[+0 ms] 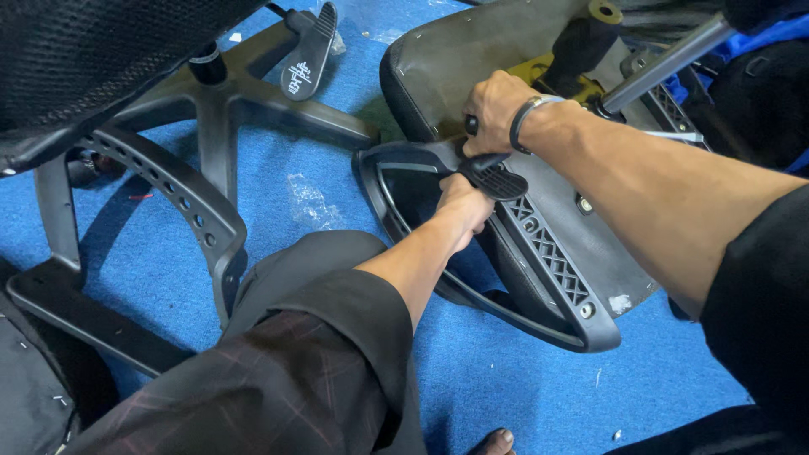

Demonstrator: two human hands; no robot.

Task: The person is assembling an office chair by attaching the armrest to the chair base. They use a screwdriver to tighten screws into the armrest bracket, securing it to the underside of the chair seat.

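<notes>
Head view, both hands [480,152] gripping armrest [539,253]

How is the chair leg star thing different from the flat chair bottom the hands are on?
The star base has thin arms spreading from a middle hub; the seat underside is one broad, flat panel. The star base lies untouched, while the right hand and left hand grip an armrest bolted to the seat underside. Both are dark and lie on the blue carpet.

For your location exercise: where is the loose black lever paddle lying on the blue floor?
In the head view, the black lever paddle lies at upper centre-left, on the star-shaped chair base, left of the upturned seat.
</notes>
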